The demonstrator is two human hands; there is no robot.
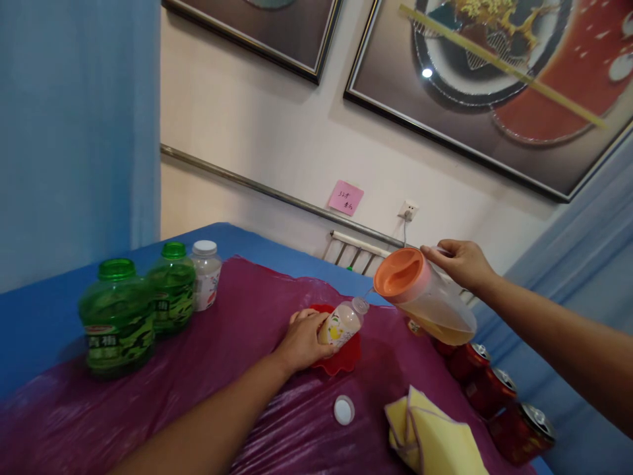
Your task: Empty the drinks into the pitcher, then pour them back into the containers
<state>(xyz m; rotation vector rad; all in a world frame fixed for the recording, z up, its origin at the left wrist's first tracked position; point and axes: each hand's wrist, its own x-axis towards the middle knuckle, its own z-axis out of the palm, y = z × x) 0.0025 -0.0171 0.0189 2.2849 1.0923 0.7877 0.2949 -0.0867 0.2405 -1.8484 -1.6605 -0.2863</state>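
My left hand (307,340) is closed round a small clear bottle (341,322) with a yellow fruit print, tilted to the right over a red scalloped dish (346,359). My right hand (462,264) grips the handle of a clear plastic pitcher (440,313) with an orange lid (399,274). The pitcher is tipped to the left and holds some pale yellow liquid. Its spout is close to the bottle's open mouth, and a thin stream seems to run between them. A white bottle cap (343,410) lies on the purple sheet in front.
Two green jars (117,323) and a white-capped bottle (206,277) stand at the left. Several red cans (521,432) line the right edge. A folded yellow cloth (435,432) lies near the front on the purple plastic sheet (198,389). A wall socket (408,210) is behind.
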